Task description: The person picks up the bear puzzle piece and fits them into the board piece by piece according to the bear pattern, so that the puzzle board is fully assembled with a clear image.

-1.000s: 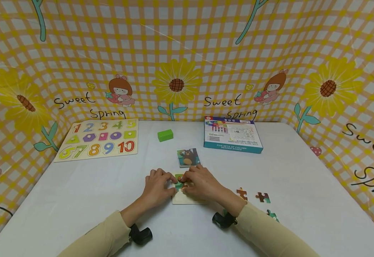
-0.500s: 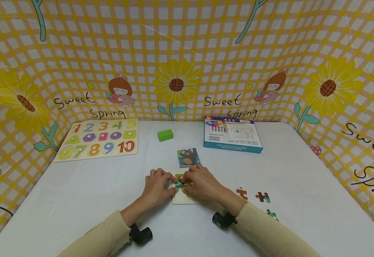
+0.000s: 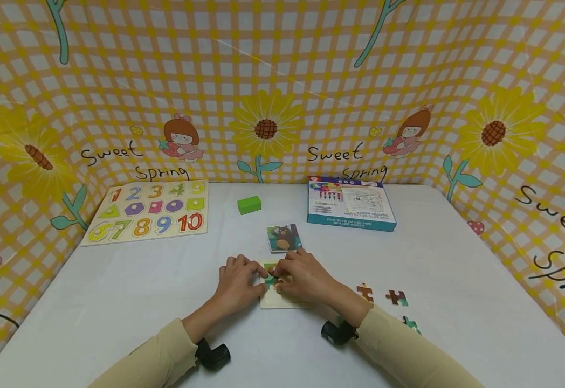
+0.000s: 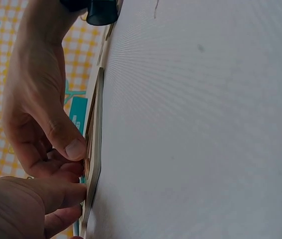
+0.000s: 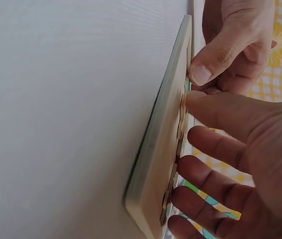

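I judge piece-seating: left hand (image 3: 239, 280), right hand (image 3: 305, 276) at pale-wood square tray (image 3: 281, 303), pinch unclear; next likely brown jigsaw piece (image 3: 366, 294), three o'clock.

Wht tbl (image 3: 117, 296) has number bd (image 3: 135, 217), grn block (image 3: 249, 205), box (image 3: 352, 205), bear pic (image 3: 284, 238), tray (image 3: 287, 302), puzzle pcs (image 3: 397, 298).
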`<state>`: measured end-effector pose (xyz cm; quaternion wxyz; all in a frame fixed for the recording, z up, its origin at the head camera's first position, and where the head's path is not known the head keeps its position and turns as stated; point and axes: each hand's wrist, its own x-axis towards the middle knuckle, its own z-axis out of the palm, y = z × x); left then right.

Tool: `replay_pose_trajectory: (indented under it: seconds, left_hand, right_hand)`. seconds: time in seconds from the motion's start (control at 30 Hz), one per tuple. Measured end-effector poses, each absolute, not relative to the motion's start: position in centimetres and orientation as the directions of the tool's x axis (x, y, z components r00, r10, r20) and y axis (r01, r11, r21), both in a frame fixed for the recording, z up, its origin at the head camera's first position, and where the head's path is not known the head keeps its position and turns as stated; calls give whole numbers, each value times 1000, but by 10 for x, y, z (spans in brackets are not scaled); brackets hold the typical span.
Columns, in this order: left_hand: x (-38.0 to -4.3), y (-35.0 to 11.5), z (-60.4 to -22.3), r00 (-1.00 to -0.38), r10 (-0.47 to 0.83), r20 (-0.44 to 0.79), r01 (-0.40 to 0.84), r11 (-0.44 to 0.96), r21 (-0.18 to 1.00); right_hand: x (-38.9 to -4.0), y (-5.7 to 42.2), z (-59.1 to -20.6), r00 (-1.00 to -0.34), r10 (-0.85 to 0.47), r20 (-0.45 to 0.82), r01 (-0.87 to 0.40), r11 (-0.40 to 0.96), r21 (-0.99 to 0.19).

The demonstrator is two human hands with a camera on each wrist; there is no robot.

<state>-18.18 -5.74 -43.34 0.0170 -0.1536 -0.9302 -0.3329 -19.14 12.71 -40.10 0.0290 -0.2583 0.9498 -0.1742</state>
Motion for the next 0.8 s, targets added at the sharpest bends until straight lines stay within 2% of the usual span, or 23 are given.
replay_pose_trajectory:
  seconds: [0.37, 0.8]
  left_hand:
    - [-181, -57, -433, -953, 272, 135, 295, 724, 624]
    - [-180, -57, -433, -952, 273, 136, 296, 714, 635]
  right_hand:
    - [-185, 143, -386, -893, -450, 25, -427, 828, -364]
    - [-169, 197, -373, -931, -361, 56, -358, 871, -335]
